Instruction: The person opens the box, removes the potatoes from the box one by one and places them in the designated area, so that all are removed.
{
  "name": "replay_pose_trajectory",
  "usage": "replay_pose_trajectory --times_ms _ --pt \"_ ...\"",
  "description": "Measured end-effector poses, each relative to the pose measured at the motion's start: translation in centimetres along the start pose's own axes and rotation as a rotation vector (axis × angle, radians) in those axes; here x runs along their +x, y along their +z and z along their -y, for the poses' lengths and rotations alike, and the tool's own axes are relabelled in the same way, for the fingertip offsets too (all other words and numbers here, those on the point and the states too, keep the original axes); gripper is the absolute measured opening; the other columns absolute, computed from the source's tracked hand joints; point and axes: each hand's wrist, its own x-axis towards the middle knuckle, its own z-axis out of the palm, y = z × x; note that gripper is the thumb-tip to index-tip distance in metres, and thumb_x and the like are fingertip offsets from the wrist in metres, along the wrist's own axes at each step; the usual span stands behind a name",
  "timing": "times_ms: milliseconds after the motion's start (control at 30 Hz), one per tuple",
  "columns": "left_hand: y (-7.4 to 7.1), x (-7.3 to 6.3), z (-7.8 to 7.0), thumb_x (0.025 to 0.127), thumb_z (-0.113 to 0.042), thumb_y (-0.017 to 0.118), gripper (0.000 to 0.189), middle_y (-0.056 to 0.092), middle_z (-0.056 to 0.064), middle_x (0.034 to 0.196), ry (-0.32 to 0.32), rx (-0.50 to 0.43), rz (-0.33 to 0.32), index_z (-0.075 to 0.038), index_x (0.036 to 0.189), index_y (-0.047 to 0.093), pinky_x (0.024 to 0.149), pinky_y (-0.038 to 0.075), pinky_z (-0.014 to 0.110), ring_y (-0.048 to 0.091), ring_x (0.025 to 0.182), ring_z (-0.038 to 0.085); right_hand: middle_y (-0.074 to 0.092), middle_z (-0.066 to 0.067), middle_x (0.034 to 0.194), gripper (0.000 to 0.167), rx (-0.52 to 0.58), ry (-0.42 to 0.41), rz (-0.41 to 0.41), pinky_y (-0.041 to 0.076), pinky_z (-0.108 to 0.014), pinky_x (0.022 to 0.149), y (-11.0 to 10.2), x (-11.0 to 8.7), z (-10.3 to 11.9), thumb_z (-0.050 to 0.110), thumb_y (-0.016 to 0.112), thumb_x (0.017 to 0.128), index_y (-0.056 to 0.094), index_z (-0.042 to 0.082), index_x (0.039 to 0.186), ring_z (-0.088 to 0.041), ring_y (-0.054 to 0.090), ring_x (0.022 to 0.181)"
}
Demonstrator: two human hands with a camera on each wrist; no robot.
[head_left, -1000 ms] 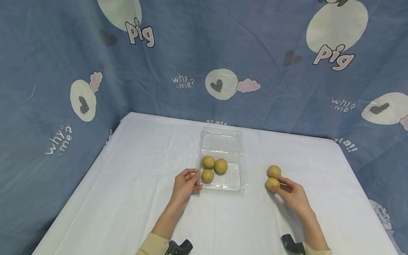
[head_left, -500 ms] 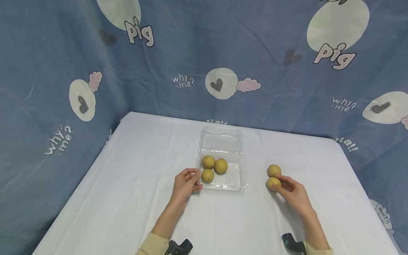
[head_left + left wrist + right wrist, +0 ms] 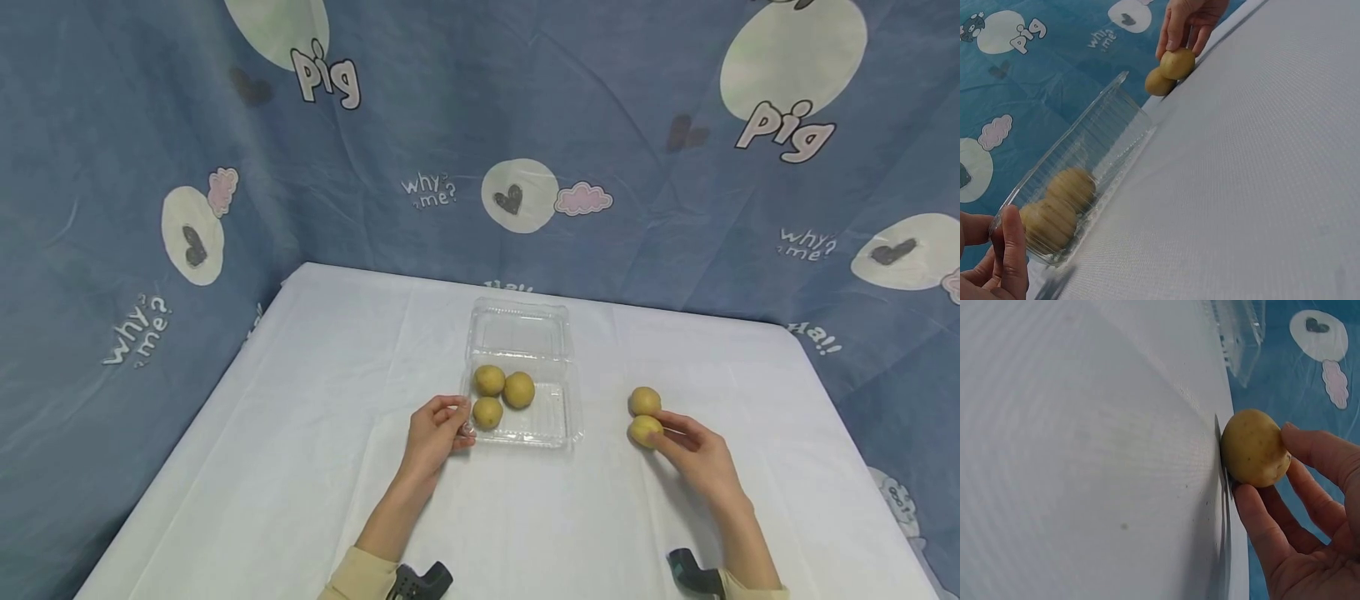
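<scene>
Three small yellow-brown potatoes (image 3: pixel 487 413) lie in the left part of a clear plastic clamshell box (image 3: pixel 551 417), whose lid (image 3: pixel 521 329) is folded back flat behind it. My left hand (image 3: pixel 437 433) pinches the box's front left edge between thumb and fingers. To the right of the box, two more potatoes lie one behind the other. My right hand (image 3: pixel 697 458) has thumb and fingers around the near potato (image 3: pixel 1254 448), which sits low at the tablecloth. The far potato (image 3: pixel 645 401) is right behind it, hidden in the right wrist view.
A white cloth (image 3: pixel 315 375) covers the table. Blue printed fabric (image 3: pixel 420 100) hangs along its back and left sides. Dark wrist devices (image 3: pixel 423 581) show at both sleeves.
My right hand and the near potato have shifted very slightly to the right. My left hand and the box stay in place.
</scene>
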Motion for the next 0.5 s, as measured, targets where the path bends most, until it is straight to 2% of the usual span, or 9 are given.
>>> replay_pose_trajectory --times_ms 167,333,400,500 --pt "-0.05 0.06 0.07 0.096 -0.014 0.065 0.024 0.061 0.009 0.076 -0.002 0.002 0.006 0.002 0.113 0.060 0.059 0.060 0.026 0.062 0.064 0.016 0.052 -0.017 0.138 0.060 -0.024 0.003 -0.013 0.044 -0.049 0.101 -0.10 -0.09 -0.22 0.042 0.067 0.093 0.052 0.007 0.139 -0.034 0.054 0.123" --pt "-0.06 0.10 0.14 0.096 -0.014 0.065 0.025 0.061 0.008 0.076 0.006 -0.001 0.011 0.003 0.113 0.060 0.060 0.060 0.026 0.062 0.065 0.015 0.053 -0.016 0.138 0.059 -0.035 0.009 -0.025 0.047 -0.026 0.092 -0.22 -0.29 -0.18 0.040 0.068 0.092 0.052 0.006 0.138 -0.028 0.057 0.121" --pt "-0.06 0.09 0.17 0.096 -0.014 0.066 0.025 0.060 0.008 0.075 0.013 0.000 0.009 0.004 0.112 0.060 0.060 0.059 0.026 0.062 0.064 0.015 0.053 -0.015 0.138 0.059 -0.041 0.011 -0.027 0.047 -0.021 0.090 -0.31 -0.43 -0.16 0.040 0.067 0.093 0.052 0.006 0.138 -0.026 0.057 0.121" --pt "-0.08 0.05 0.13 0.096 -0.015 0.066 0.025 0.060 0.009 0.075 0.018 0.001 0.011 0.004 0.112 0.060 0.060 0.059 0.026 0.062 0.064 0.015 0.051 -0.015 0.140 0.062 -0.024 0.023 -0.026 0.048 -0.034 0.098 -0.42 -0.62 -0.27 0.043 0.066 0.093 0.050 0.006 0.140 -0.029 0.055 0.122"
